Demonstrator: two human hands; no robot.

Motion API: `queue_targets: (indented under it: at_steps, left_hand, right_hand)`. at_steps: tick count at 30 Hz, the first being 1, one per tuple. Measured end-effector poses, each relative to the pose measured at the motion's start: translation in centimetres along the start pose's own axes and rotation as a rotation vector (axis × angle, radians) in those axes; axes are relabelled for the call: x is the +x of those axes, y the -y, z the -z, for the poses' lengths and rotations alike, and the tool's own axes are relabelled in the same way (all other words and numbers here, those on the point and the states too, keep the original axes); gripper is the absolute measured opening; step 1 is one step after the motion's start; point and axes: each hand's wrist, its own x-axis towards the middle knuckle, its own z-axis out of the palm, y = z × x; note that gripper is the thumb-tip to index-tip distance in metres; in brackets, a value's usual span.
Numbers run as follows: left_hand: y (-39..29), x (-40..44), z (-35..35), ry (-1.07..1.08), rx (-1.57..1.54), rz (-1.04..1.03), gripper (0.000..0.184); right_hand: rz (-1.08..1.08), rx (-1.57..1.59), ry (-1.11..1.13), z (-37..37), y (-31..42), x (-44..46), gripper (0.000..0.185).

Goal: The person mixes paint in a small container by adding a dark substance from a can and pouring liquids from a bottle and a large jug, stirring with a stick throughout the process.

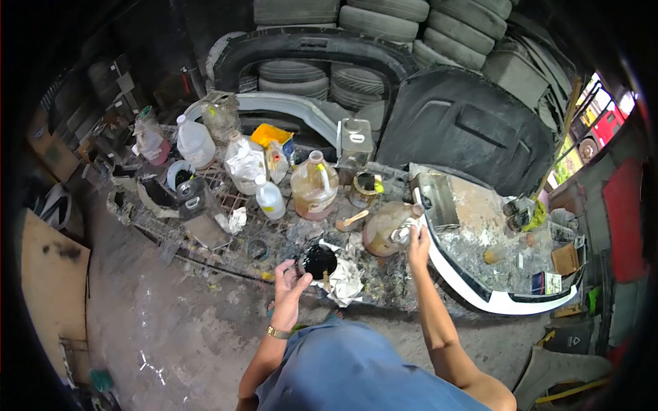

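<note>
My right hand point(419, 248) is closed at the neck side of a cloudy plastic jug point(382, 231), which leans toward the hand; a crumpled white patch, rag or label, shows by the fingers. My left hand point(290, 291) is beside a round container of black paint point(320, 261), thumb and fingers apart; I see nothing held in it. A crumpled white rag point(345, 282) lies against that container. Behind it, a wooden-handled brush point(353, 219) rests on the bench. A second jug with amber liquid point(315, 188) stands upright between several bottles and cans.
The grimy bench point(274, 240) carries a small white bottle point(270, 198), an open paint can point(365, 190) and a square metal tin point(355, 142). A white-edged car panel point(473, 291) juts out at right. Black panels point(473, 130) and stacked tires point(380, 24) stand behind.
</note>
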Motion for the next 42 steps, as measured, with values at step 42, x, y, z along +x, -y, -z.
queue_targets:
  at_steps: [42]
  left_hand:
    - [-6.1,-1.0,18.9,0.023,0.176,0.039,0.072]
  right_hand:
    - [0.424,-0.370,0.545,-20.2,26.1,-22.5,0.009]
